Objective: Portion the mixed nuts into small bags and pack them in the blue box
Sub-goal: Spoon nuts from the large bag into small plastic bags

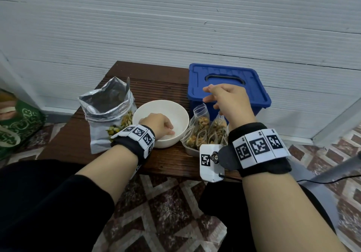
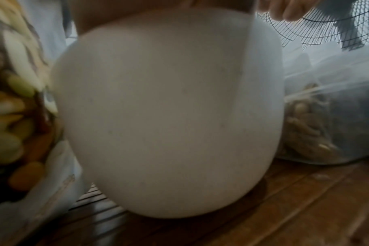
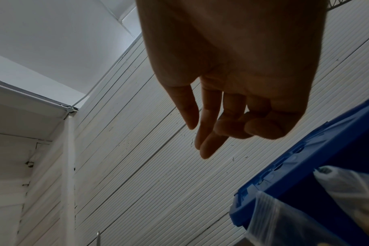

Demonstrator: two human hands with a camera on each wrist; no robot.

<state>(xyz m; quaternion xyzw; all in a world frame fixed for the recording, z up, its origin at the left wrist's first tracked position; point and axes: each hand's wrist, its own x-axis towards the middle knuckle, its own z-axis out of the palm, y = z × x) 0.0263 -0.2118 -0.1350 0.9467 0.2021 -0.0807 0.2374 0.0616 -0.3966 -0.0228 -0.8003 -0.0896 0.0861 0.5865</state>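
Note:
My left hand (image 1: 165, 127) reaches over the near rim of the white bowl (image 1: 148, 107), with its fingers curled down inside and holding the rim. The bowl's outer wall (image 2: 169, 108) fills the left wrist view. My right hand (image 1: 210, 95) hovers over the front edge of the blue box (image 1: 252, 91), whose lid is on. The fingers (image 3: 209, 116) hang relaxed and hold nothing. Several small clear bags of nuts (image 1: 203, 127) stand in a shallow tray between the bowl and the box. An open foil bag of mixed nuts (image 1: 109, 113) stands left of the bowl.
Everything sits on a small dark wooden table (image 1: 156, 80) against a white panelled wall. A green bag (image 1: 17, 127) lies on the floor to the left. A fan grille (image 2: 326, 30) is off to the right. Patterned floor tiles lie below.

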